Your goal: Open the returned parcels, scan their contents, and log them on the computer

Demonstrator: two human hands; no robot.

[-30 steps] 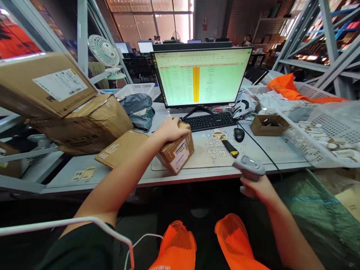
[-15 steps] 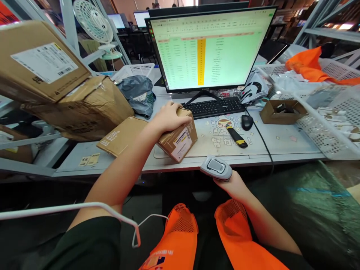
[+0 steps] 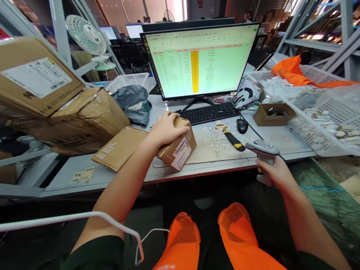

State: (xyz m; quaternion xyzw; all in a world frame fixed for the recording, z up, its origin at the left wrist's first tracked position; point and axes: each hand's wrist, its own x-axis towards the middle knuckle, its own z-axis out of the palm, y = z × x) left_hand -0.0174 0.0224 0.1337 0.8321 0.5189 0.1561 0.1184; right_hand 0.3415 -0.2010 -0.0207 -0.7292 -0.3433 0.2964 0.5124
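Observation:
My left hand (image 3: 168,129) grips a small brown cardboard box (image 3: 171,152) from above. The box is tilted near the desk's front edge, and a white label (image 3: 181,153) shows on its near side. My right hand (image 3: 274,172) is wrapped round the handle of a grey barcode scanner (image 3: 263,147), held at the desk's front edge with its head pointing left. Between the two hands a black and yellow box cutter (image 3: 234,140) lies on the desk mat. Under my left forearm is a flat brown cardboard mailer (image 3: 119,147).
A monitor (image 3: 202,60) stands behind a keyboard (image 3: 209,113) and mouse (image 3: 242,126). Larger cartons (image 3: 75,120) are stacked at left beside a grey plastic bag (image 3: 133,101). At right are a small open box (image 3: 272,114) and white baskets (image 3: 323,131). A white rod (image 3: 84,215) crosses the lower left.
My right hand has swung to the right with the scanner, which now shows its side and handle. My left hand keeps its hold on the box. The view has shifted slightly.

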